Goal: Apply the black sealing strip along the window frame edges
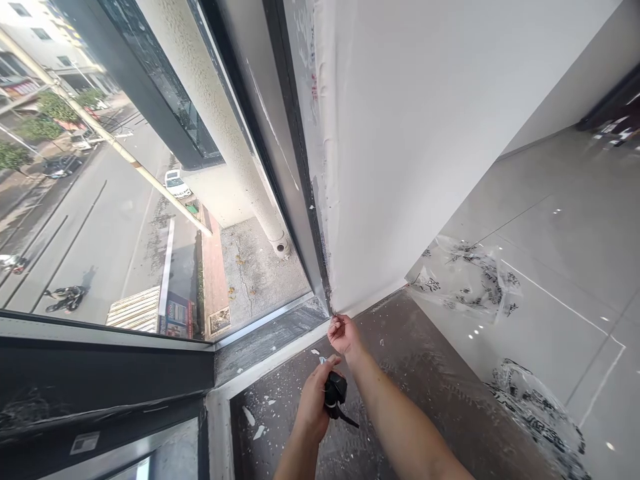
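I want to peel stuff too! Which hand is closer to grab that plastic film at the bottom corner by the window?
Probably the right hand: its fingertips are pinched right at the bottom corner where the film meets the window frame. The left hand sits lower and is busy gripping a small black tool.

two hands (344, 333), one black tool (335, 393), two plastic sheets (465, 273)
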Tool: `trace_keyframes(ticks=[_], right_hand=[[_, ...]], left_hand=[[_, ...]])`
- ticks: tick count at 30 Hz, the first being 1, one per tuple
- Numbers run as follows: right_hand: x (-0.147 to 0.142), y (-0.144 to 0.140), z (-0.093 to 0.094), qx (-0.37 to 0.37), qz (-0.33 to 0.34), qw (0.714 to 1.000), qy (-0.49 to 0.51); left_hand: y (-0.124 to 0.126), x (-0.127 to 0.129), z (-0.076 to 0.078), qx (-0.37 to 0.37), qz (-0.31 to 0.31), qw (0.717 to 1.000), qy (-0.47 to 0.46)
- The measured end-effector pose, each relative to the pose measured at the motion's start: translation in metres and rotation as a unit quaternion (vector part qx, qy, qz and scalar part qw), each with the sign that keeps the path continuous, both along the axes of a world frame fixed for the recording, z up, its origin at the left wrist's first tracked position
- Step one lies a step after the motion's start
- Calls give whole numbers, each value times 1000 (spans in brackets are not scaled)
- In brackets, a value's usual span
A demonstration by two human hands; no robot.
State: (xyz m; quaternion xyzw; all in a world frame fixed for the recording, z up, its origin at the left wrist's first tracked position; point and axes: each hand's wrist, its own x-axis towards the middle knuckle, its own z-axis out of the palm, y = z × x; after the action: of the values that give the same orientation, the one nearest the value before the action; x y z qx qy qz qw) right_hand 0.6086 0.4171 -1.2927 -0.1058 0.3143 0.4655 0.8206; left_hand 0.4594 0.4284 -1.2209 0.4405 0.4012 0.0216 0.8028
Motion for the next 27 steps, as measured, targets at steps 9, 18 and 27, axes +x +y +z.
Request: trace_keyframes(ticks=[9,18,27], right_hand=[[-1,3,0,19,-9,1000,13],[7,6,-3,-23,29,999,-1],[10,6,0,-69,52,996,-20]], left_hand=[[-1,0,3,10,4,1000,-3],[-4,1,10,7,3,1000,10],[-6,5,9,14,2,1000,8]])
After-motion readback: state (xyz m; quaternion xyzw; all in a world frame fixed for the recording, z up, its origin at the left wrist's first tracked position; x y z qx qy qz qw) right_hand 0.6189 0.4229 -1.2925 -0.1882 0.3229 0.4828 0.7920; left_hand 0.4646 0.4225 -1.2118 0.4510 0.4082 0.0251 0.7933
